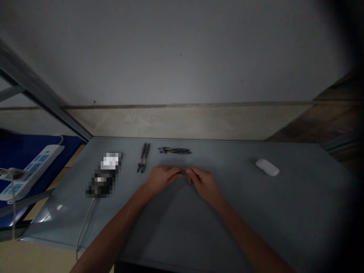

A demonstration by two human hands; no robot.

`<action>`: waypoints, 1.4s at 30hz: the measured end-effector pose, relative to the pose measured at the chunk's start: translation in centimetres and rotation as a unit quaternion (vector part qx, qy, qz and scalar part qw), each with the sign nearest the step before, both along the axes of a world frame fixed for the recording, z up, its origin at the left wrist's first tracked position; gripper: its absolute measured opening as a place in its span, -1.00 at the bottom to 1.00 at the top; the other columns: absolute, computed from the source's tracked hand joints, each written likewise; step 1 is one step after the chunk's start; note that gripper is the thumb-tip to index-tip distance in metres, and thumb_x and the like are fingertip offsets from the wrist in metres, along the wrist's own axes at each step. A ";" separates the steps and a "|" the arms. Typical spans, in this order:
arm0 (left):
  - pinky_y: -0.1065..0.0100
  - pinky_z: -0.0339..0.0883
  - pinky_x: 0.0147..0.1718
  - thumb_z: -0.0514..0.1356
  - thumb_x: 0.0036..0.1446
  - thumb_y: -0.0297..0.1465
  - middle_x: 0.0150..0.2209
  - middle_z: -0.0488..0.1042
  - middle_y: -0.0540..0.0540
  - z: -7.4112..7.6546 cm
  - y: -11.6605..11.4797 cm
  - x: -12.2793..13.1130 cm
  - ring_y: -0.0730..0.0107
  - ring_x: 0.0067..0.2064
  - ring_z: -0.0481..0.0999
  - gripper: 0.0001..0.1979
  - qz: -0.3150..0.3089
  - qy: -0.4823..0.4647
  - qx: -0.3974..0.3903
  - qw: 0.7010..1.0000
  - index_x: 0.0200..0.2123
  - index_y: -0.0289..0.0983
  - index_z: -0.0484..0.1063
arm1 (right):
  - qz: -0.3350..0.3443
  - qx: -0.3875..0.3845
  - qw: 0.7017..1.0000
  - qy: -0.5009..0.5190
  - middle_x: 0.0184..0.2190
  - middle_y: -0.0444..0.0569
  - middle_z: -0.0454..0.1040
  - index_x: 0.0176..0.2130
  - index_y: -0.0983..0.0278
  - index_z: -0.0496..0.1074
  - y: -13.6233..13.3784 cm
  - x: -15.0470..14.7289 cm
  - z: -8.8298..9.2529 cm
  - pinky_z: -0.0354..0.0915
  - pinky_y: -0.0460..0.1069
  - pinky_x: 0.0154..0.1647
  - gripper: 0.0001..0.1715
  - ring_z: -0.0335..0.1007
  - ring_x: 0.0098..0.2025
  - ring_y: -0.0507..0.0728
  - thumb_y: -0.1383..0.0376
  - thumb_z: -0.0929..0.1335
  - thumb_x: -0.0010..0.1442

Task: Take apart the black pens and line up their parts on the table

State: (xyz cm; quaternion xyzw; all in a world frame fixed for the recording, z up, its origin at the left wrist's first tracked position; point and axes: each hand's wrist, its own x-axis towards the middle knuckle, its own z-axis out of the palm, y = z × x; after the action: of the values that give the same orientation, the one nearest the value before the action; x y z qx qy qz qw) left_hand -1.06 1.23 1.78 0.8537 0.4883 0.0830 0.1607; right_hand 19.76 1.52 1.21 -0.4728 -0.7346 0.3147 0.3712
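My left hand [160,179] and my right hand [203,184] meet at the fingertips above the grey desk [227,212]. Between them they pinch a small dark object [184,173], probably a pen, mostly hidden by my fingers. Just beyond my left hand, a pair of dark pens [143,157] lie side by side, pointing towards me. Further back, more dark pens [174,150] lie crosswise near the far edge. To the right of my right hand sits a white computer mouse [267,167], well apart from it.
A pixelated, unreadable dark device [104,182] lies at the desk's left, with a pale cable [85,223] trailing off the near edge. Left of the desk is a white power strip [31,172] on a blue surface, beside a metal frame [36,91]. A wall rises behind.
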 end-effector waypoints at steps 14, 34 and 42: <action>0.29 0.52 -0.03 0.04 0.64 -0.30 -0.04 0.74 -0.18 0.2 0.2 -0.4 0.16 0.00 0.72 -0.65 0.043 0.027 0.007 0.999 0.09 -0.22 0.63 | -0.024 0.049 0.997 0.053 -0.27 -0.10 0.52 -0.25 0.14 0.49 0.7 0.6 0.6 0.34 0.00 -0.12 -0.82 0.45 -0.20 0.08 0.20 0.31 0.16; 0.29 0.31 -0.29 -0.01 0.53 -0.26 -0.43 0.54 -0.07 1.0 0.5 -1.4 0.26 -0.37 0.49 -0.59 0.168 -0.082 0.004 0.982 -0.26 -0.20 0.57 | -0.217 0.026 0.975 0.027 -0.31 -0.03 0.50 -0.21 0.18 0.42 2.4 3.0 -0.1 0.29 -0.01 -0.32 -0.67 0.41 -0.35 0.09 0.08 0.20 0.20; 0.28 0.32 -0.30 -0.02 0.57 -0.25 -0.43 0.56 -0.06 0.3 0.4 -1.1 0.25 -0.38 0.50 -0.59 0.165 -0.072 0.013 0.984 -0.27 -0.17 0.53 | -0.188 0.103 0.955 -0.204 0.06 -0.07 0.39 0.12 0.00 0.26 2.6 3.0 -1.8 -0.01 0.29 0.11 -0.48 0.21 0.09 0.26 0.17 0.27 0.15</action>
State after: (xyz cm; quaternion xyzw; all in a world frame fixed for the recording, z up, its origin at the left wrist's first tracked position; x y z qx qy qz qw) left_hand -2.18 1.63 2.09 0.7553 0.6087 0.1755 0.1683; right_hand 22.78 4.09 -0.55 -0.6155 -0.7210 0.0586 0.3130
